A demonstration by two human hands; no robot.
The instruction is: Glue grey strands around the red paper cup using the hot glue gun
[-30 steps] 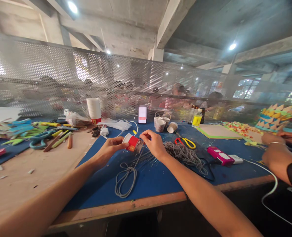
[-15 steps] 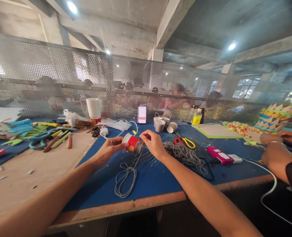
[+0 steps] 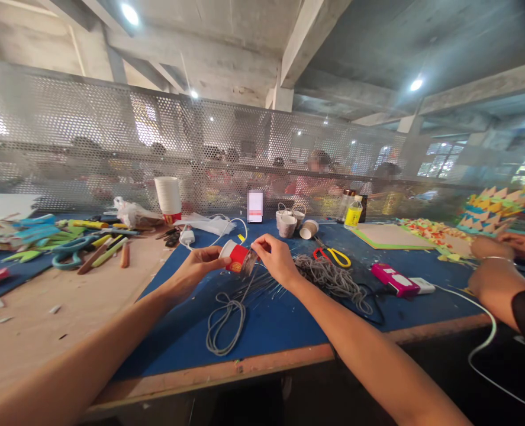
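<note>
A red and white paper cup (image 3: 237,255) lies tilted on its side above the table, its white rim towards my left hand (image 3: 204,260). That hand is closed round the rim end, thumb on the red wall. My right hand (image 3: 274,255) has its fingertips pinched together at the cup's base end; what they hold is too small to make out. Around the cup's base end is a greyish band, and a grey cord (image 3: 225,324) runs down from it to a loose coil on the blue table. A tangled heap of grey cord (image 3: 333,278) lies beside my right wrist.
Behind stand a phone (image 3: 255,207), small cord-wrapped cups (image 3: 286,225), a stack of paper cups (image 3: 167,196) and a yellow-labelled bottle (image 3: 353,213). Scissors (image 3: 338,257) and a magenta device (image 3: 394,280) are at right, near another person's arm (image 3: 495,281). Tools (image 3: 73,251) lie left.
My hands and the cup have hardly moved. At the right, the other person's hand and arm have shifted slightly.
</note>
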